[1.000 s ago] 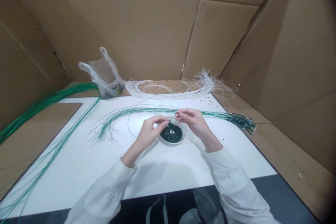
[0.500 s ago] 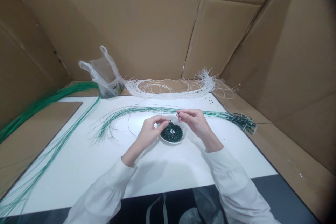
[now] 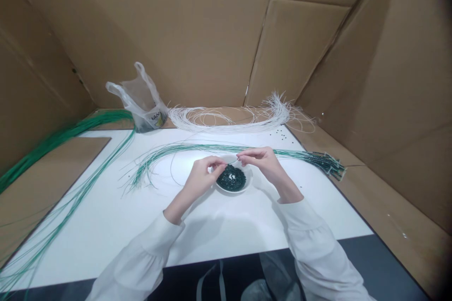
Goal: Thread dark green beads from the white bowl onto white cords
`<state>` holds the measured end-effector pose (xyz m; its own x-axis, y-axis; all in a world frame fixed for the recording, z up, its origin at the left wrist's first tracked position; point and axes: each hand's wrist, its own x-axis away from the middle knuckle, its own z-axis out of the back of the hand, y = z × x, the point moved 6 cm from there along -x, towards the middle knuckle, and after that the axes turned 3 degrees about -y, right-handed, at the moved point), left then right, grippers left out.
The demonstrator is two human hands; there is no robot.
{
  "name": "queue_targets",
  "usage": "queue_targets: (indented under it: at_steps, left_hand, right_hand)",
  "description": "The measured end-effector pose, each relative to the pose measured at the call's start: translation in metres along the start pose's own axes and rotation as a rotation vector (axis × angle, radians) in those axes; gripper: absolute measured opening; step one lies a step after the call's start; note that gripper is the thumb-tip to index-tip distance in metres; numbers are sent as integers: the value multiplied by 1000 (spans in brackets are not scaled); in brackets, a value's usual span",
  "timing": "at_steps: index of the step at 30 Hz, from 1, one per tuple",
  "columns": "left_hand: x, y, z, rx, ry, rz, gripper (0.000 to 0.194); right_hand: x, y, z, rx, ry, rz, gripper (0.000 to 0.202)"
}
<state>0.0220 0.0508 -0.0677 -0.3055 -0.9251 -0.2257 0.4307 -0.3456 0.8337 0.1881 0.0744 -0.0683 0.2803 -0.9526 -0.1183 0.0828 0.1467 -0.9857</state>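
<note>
Over a small white bowl of dark green beads, both hands pinch a thin pale strand that runs between the fingertips. My left hand is closed on it at the bowl's left rim, thumb against forefinger. From there a fine loop curves out to the left. My right hand pinches the strand near its end, above the bowl's right rim. Any bead between the fingers is too small to make out. A few white bits lie on the beads.
Behind the bowl stretches a bundle of green strands with beaded right ends. Farther back are coiled white strands and a plastic bag. More green strands hang at the left. Loose beads dot the table; cardboard walls surround it.
My right hand has shifted slightly, its fingertips a little lower and left, closer to my left fingertips. The left hand has hardly moved.
</note>
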Motion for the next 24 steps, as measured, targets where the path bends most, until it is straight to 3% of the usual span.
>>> queue_targets:
  at_steps: [10,16,24]
  left_hand:
    - [0,-1,5,-64,91,6,17]
    - [2,2,6,-53,108,-12,15]
    - [4,3,11,-34,184,-25,14]
  right_hand:
    - [1,-3,-3,-23,-26,-56,22]
    - [0,-2,1,-21,19,-28,18]
    - [1,-2,-6,-52,-27,-15,14]
